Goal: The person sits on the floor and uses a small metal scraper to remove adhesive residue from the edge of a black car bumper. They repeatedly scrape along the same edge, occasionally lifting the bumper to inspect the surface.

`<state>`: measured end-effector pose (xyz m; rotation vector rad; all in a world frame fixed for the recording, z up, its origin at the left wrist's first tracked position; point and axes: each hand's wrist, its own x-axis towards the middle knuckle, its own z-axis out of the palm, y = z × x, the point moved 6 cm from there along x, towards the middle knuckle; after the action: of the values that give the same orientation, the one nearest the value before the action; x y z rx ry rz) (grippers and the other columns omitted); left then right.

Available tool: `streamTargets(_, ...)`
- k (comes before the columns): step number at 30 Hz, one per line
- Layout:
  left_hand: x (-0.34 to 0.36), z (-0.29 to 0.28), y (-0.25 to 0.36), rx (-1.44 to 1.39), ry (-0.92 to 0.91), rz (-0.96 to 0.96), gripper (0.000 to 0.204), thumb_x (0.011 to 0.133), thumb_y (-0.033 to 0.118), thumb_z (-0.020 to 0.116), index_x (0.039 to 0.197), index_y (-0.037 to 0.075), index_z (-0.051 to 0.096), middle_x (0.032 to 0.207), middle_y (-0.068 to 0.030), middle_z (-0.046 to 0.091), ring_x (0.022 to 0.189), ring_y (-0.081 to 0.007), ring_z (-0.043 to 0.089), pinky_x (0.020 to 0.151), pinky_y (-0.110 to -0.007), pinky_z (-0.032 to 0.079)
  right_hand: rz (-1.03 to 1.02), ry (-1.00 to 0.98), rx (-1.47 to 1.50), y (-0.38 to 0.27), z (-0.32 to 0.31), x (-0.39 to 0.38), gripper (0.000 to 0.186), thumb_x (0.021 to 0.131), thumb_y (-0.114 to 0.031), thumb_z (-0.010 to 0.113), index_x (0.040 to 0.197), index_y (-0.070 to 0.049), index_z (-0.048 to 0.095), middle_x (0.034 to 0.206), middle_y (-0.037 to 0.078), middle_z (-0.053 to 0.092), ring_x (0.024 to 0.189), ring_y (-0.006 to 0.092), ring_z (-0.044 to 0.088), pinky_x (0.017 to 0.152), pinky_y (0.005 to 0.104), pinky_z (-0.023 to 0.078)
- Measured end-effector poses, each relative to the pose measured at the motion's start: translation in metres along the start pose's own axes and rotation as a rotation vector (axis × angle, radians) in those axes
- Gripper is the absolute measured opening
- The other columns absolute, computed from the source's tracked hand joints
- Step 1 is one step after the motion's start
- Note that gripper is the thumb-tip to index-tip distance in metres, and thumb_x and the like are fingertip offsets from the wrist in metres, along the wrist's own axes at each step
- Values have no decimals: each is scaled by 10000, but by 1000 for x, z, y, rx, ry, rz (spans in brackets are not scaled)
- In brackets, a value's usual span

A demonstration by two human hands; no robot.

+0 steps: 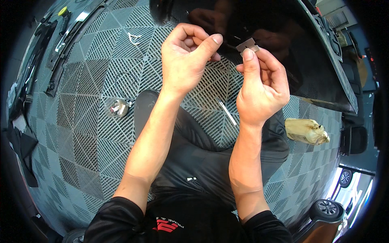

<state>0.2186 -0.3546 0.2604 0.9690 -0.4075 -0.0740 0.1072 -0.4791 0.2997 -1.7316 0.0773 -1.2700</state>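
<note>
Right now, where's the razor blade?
The razor blade is pinched in the right hand, upper right of centre in the head view, a black panel behind.

Thin, notched metal blade (246, 43), tilted

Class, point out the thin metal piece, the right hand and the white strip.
Thin metal piece (245, 43): head view, upper flat face.
Right hand (259, 88): head view, below the thumb.
White strip (228, 113): head view, mid-length.

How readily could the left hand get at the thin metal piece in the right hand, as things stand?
Quite readily, it seems: the left hand is raised beside the right hand, and the thin metal piece juts from that hand's grip, with nothing visible between.
</note>
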Motion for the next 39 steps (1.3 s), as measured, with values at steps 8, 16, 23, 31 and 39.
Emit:
streamTargets(8, 1, 1, 1, -5, -5, 6, 198, 901, 66, 789, 952, 0, 609, 741, -49, 682, 648, -98, 672, 609, -220, 567, -44, 93, -104, -3, 3, 0, 158, 894, 14, 780, 1017, 44, 685, 861, 96, 746, 665, 94, 681, 618, 193, 563)
streamTargets(16, 2, 1, 3, -8, -9, 10, 204, 901, 75, 790, 964, -8, 614, 739, -55, 687, 651, -105, 679, 606, -220, 570, -70, 111, -154, -5, 6, 1, 170, 887, 2, 791, 1018, 26, 684, 842, 87, 742, 658, 92, 683, 611, 197, 553)
streamTargets(23, 1, -1, 1, 2, -9, 10, 195, 906, 75, 786, 957, -8, 618, 735, -54, 687, 652, -104, 685, 602, -215, 567, -89, 57, -83, 3, 0, -3, 165, 900, -8, 781, 1028, 29, 684, 881, 106, 747, 697, 120, 710, 649, 213, 568)
streamTargets(31, 1, -1, 1, -10, -14, 12, 192, 905, 72, 786, 945, -6, 616, 739, -53, 690, 650, -100, 683, 602, -210, 562, -92, -43, -177, -6, 1, -1, 189, 906, -34, 785, 1063, 35, 705, 879, 98, 751, 695, 124, 711, 651, 214, 565)
streamTargets(39, 1, -1, -1, -21, -21, -6, 193, 901, 79, 789, 949, 9, 615, 751, -63, 697, 658, -121, 688, 630, -240, 573, -66, 0, -174, -9, 5, 1, 184, 909, -35, 782, 1064, 28, 707, 852, 90, 746, 685, 113, 707, 632, 205, 552)
